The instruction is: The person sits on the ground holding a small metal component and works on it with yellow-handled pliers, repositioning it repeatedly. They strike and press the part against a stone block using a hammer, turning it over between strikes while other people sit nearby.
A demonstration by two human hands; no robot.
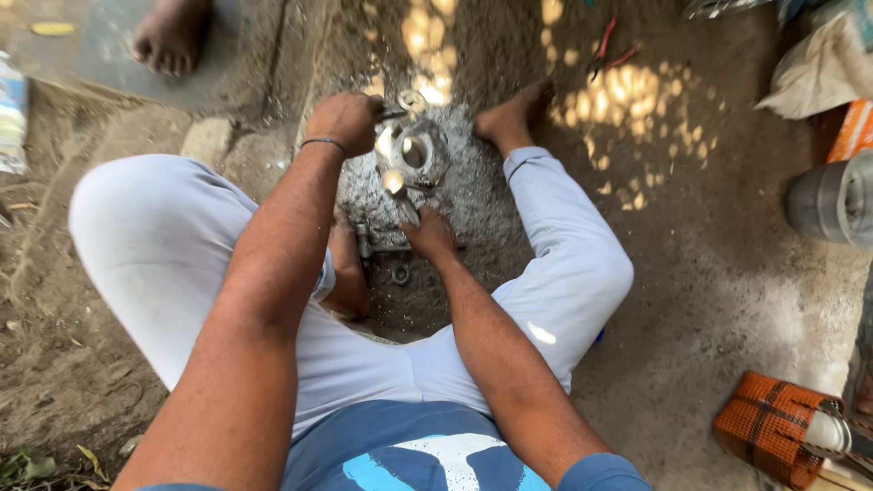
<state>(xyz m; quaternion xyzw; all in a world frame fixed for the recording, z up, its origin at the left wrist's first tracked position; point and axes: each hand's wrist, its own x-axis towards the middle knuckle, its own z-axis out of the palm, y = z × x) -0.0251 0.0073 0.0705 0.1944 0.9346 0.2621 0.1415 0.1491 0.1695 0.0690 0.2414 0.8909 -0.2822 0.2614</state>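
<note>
At frame centre, the metal casting (414, 155) rests on grey grit. Left hand (346, 118) clamps a tool onto it; right hand (429, 235) pinches its lower fitting. Probably heavy, rigid, slippery: grip the rim.

trousers (164, 227) pale grey-white | shirt (409, 455) blue, light-blue and white print | metal part (414, 155) silver-grey | woven bag (773, 427) at 4 o'clock orange, dark checks | pliers (605, 50) at 1 o'clock red-handled | ground (709, 255) brown-grey, sun-dappled
</note>
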